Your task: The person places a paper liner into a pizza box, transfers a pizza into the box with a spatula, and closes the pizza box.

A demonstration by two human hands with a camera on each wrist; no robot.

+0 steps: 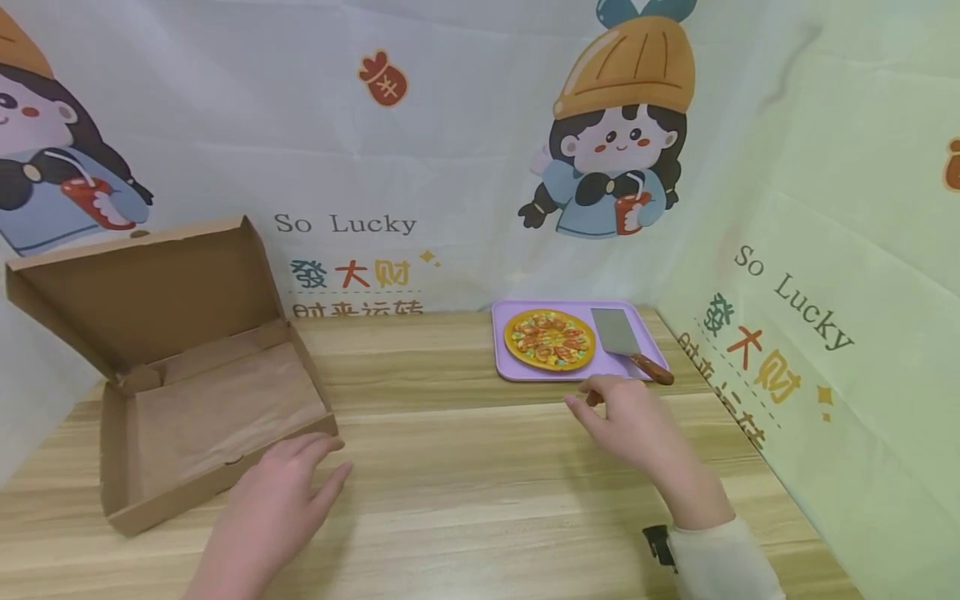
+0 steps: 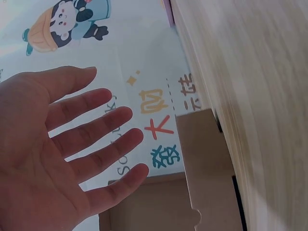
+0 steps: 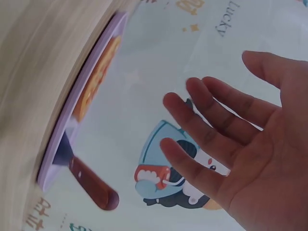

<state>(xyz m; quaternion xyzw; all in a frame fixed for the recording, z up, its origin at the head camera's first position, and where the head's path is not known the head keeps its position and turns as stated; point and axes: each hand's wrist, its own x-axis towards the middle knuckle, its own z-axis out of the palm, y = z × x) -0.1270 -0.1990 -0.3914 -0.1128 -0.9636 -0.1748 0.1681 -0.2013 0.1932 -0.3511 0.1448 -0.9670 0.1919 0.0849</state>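
Note:
My left hand point(image 1: 273, 500) hovers by the front right corner of an open cardboard pizza box point(image 1: 225, 408), fingers spread and holding nothing. In the left wrist view its palm and fingers point(image 2: 96, 130) show bare. Over the table just in front of a purple tray point(image 1: 510, 373) is my right hand point(image 1: 633, 417), also holding nothing, with relaxed fingers point(image 3: 202, 130). A small pizza point(image 1: 551, 340) lies on the left part of that tray. To its right lies a spatula point(image 1: 617, 331) with a flat metal blade, its brown wooden handle point(image 1: 652, 368) reaching over the tray's front edge.
The box lid point(image 1: 150, 300) stands raised at the back, close to the printed cloth point(image 1: 450, 167) that hangs behind the table. More cloth point(image 1: 847, 250) runs along the right side. Wooden tabletop point(image 1: 450, 492) stretches between the box and the tray.

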